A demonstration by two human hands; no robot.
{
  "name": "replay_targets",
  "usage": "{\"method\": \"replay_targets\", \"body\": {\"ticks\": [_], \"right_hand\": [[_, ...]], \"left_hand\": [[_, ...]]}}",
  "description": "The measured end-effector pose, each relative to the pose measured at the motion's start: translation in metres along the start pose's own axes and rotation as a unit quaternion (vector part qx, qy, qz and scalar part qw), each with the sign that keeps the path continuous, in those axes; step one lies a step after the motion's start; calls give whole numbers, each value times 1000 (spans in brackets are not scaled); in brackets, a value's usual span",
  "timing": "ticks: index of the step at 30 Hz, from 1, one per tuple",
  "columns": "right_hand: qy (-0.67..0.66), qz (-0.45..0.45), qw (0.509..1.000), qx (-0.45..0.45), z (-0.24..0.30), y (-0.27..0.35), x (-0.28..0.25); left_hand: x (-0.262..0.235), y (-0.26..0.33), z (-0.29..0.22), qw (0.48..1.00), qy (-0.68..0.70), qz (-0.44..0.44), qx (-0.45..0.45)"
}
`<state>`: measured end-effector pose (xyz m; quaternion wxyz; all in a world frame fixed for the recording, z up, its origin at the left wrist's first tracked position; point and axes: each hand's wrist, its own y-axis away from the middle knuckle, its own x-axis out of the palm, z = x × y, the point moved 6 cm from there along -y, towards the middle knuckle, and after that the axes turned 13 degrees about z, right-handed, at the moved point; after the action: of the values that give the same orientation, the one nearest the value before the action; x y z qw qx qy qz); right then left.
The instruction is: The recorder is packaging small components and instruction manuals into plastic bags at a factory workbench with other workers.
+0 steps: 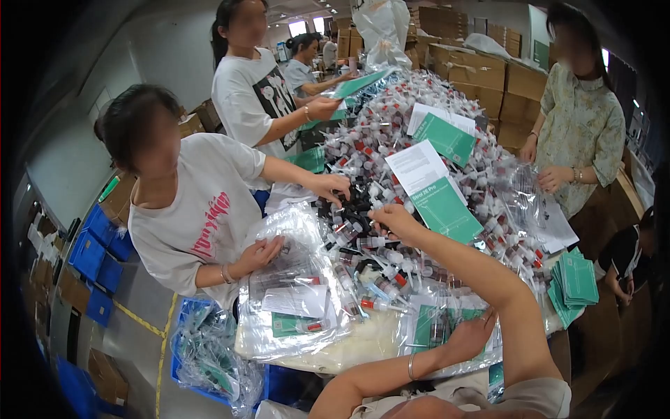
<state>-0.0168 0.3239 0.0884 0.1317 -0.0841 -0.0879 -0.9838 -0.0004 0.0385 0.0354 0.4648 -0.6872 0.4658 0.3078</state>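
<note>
My right hand (395, 221) reaches into a large heap of small clear bottles (391, 260) with white nozzle tips and red or dark parts. Its fingers are pinched together at the heap's near side, and what is between them is too small to make out. Nearer to me, my left hand (472, 338), below a bracelet, grips the edge of a clear plastic bag (401, 342). A green booklet (423, 327) and a small bottle (438, 328) show in or on that bag. Some black pieces (354, 202) lie among the bottles close to my right hand.
A co-worker's hand (331, 187) reaches into the heap at left, above stacked clear bags (293, 244). Other people stand behind and at right. Green booklets (447, 213) and white sheets lie on the heap, more booklets (574, 279) at right. A blue crate (183, 349) holds filled bags.
</note>
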Motion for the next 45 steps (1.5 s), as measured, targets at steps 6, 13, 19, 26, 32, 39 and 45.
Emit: {"method": "replay_targets", "body": {"ticks": [6,13,19,26,32,39,45], "right_hand": [[701,-107,699,-89,17,-31,21],[757,5,652,48,2,-45,35],[802,-13,597,20,2,-46,39],[788,25,612,68,-6,-55,34],[770,-28,633,74,-5,-51,29],[808,-17,588,-14,-5,-53,18],[796,-39,593,-116,4,-38,30]], "left_hand": [[6,3,-2,1000,25,-3,-6],[26,7,5,997,59,-14,41],[24,8,7,997,50,-27,55],[35,5,13,997,72,-1,33],[30,7,9,994,72,-57,53],[21,6,5,998,37,-15,46],[23,7,7,994,42,-83,57]]}}
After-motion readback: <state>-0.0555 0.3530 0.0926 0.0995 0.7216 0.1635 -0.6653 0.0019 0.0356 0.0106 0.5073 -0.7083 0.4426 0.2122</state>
